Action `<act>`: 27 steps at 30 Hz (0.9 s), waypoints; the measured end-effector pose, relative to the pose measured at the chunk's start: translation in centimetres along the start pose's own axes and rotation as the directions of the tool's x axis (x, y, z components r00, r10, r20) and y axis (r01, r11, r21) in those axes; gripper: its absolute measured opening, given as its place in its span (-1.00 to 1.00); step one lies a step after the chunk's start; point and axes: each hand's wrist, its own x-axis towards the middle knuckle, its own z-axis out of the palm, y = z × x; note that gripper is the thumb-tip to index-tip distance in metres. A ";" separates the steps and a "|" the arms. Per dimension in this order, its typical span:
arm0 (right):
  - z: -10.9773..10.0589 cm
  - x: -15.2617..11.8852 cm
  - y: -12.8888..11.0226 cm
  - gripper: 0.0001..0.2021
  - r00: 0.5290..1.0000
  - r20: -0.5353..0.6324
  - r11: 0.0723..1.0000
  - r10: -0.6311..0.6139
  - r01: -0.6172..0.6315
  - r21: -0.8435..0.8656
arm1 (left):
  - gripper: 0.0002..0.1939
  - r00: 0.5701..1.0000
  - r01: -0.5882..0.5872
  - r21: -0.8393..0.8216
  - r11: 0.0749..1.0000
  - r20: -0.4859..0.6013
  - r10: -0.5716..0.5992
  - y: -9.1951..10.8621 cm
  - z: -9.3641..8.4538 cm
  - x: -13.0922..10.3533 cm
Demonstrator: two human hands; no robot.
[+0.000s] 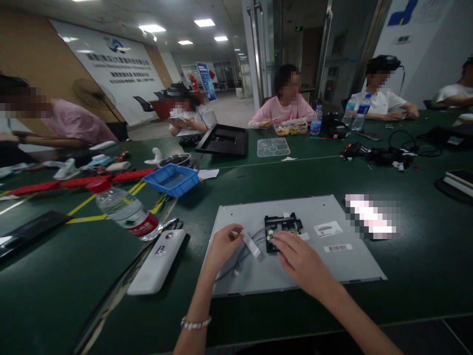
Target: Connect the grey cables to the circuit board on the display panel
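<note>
L hand [225,244] pinches flat wht strip [253,246]; R hand [301,256] at blk rect. PCB [283,225], grip unclear.

The left hand [223,242] pinches a white strip [253,246]; the right hand [302,259] touches a circuit board [284,227] on a grey panel [328,266]. A water bottle [123,209] stands near a blue basket [185,186].

The left hand [224,242], at lower centre, curls its fingers toward the thumb, its forearm [199,301] rising steeply. The right hand [301,259], right of centre, lies back uppermost, fingers extended leftward.
</note>
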 end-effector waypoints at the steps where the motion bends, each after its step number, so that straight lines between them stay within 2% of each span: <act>1: 0.5 0.4 -0.7 -0.63 0.998 0.041 0.999 -0.044 0.045 -0.009 | -0.78 0.999 -0.020 0.003 1.000 -0.037 0.020 0.2 0.0 0.0; 3: 1.4 1.0 -1.7 -0.62 0.987 0.111 0.992 -0.120 0.123 -0.022 | -0.75 0.991 -0.077 0.009 0.997 -0.113 0.078 0.7 -0.2 -0.1; 5: 2.3 1.4 -2.1 -0.58 0.972 0.168 0.985 -0.162 0.170 -0.033 | -0.79 0.981 -0.150 0.027 0.988 -0.119 0.152 1.3 -0.3 -0.2; 8: 3.4 1.9 -2.2 -0.53 0.954 0.227 0.977 -0.193 0.209 -0.049 | -0.83 0.967 -0.255 0.050 0.966 0.015 0.255 2.3 -0.4 -0.4; 10: 3.9 2.0 -2.2 -0.52 0.948 0.249 0.974 -0.198 0.219 -0.058 | -0.84 0.951 -0.292 0.071 0.954 0.123 0.282 2.6 -0.3 -0.6; 12: 4.2 2.0 -2.2 -0.50 0.943 0.265 0.972 -0.202 0.225 -0.060 | -0.84 0.943 -0.297 0.105 0.949 0.191 0.274 2.6 0.0 -0.7; 14: 4.4 1.8 -2.3 -0.50 0.938 0.279 0.972 -0.205 0.229 -0.055 | -0.84 0.942 -0.290 0.137 0.947 0.216 0.257 2.4 0.2 -0.8; 27: 4.3 1.0 -2.8 -0.54 0.942 0.290 0.984 -0.167 0.177 -0.006 | -0.75 0.948 -0.234 0.067 0.970 0.239 0.212 1.7 0.3 -0.7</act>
